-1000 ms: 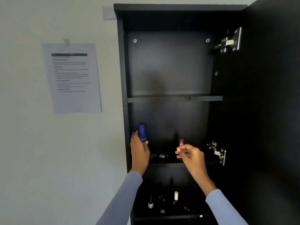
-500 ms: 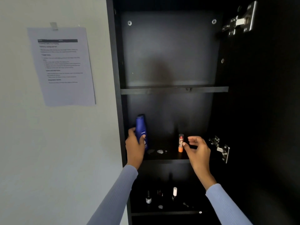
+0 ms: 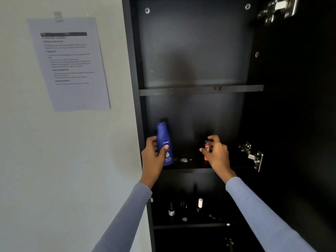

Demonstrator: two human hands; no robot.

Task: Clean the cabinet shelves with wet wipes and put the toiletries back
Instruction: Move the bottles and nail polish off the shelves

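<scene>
A black wall cabinet (image 3: 134,88) stands open. On its middle shelf (image 3: 190,169), at the left, my left hand (image 3: 153,157) grips an upright blue lotion bottle (image 3: 164,142). Further right my right hand (image 3: 217,153) curls its fingers round a small orange tube with a clear cap (image 3: 207,149), which stands on the same shelf. Small pale bits (image 3: 184,160) lie on the shelf between the two. The top shelf (image 3: 200,89) holds nothing that I can see.
The lower shelf (image 3: 190,225) carries small nail polish bottles, one dark (image 3: 171,210) and one white-capped (image 3: 200,204). The open door (image 3: 300,106) hangs at the right with metal hinges (image 3: 252,155). A printed sheet (image 3: 69,62) is taped to the wall at left.
The view has moved closer and lower. My left hand slid down the blue bottle as it settled on the shelf. My right hand let the orange tube stand, then closed round it again.
</scene>
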